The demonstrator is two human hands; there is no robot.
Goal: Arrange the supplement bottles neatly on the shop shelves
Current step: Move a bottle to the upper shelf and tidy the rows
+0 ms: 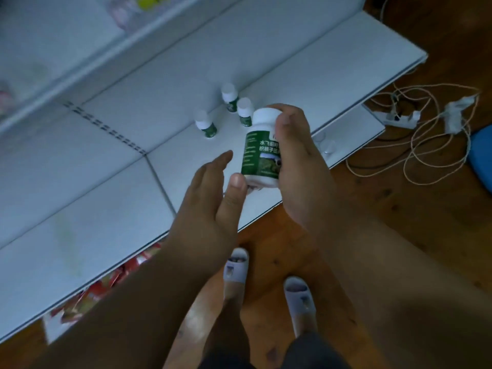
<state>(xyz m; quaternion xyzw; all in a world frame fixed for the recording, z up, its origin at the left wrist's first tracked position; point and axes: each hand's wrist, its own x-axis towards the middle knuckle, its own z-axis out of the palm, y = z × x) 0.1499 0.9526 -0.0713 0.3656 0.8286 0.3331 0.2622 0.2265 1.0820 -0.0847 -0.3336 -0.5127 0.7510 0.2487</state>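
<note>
My right hand (298, 155) grips a white supplement bottle with a green label (259, 153), held upright above the front of the white shelf (111, 182). My left hand (213, 193) is beside it with straight fingers, its thumb touching the bottle's bottom edge. Three smaller-looking bottles of the same kind stand on the shelf behind: one at the left (206, 125), one at the back (229, 97), one nearer (245, 111) just behind the held bottle's cap.
A higher white shelf (53, 49) overhangs at upper left. Red packets (106, 283) lie under the shelf's front edge. A power strip (402, 119) and loose cables (439, 145) lie on the wooden floor at right. My feet in slippers (266, 278) stand below.
</note>
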